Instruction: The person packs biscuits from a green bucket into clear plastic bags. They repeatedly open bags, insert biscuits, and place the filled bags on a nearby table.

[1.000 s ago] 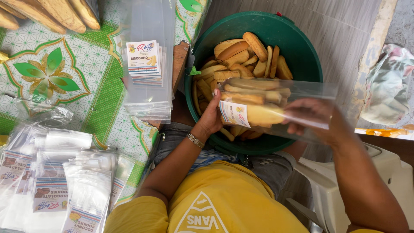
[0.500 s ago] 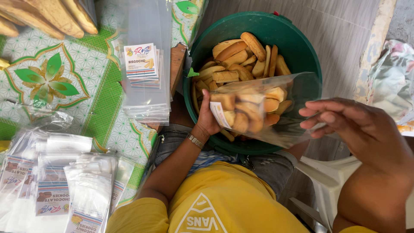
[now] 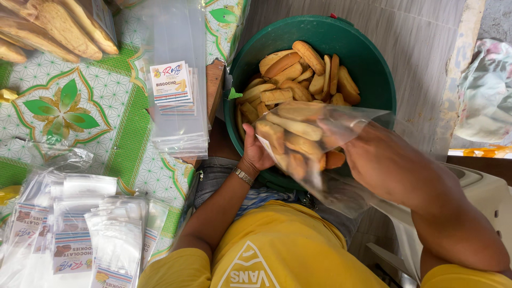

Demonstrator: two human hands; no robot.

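The clear bag of biscuits [image 3: 298,141] now hangs tilted over the green tub [image 3: 373,80], where before it lay level; the left hand [image 3: 257,152] grips its lower end, the right hand [image 3: 384,160] has closed on its open end. The tub holds loose biscuits [image 3: 298,72]; empty labelled bags [image 3: 176,101] lie stacked at the table's right edge [image 3: 216,80].

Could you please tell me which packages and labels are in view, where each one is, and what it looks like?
Clear bag: held by both hands over the green tub, filled with tan biscuits.
Empty bag stack: table edge beside the tub, clear, white label with red and blue print.
Labelled bags: lower left, clear with white labels.
Filled bags: top left, long biscuits.
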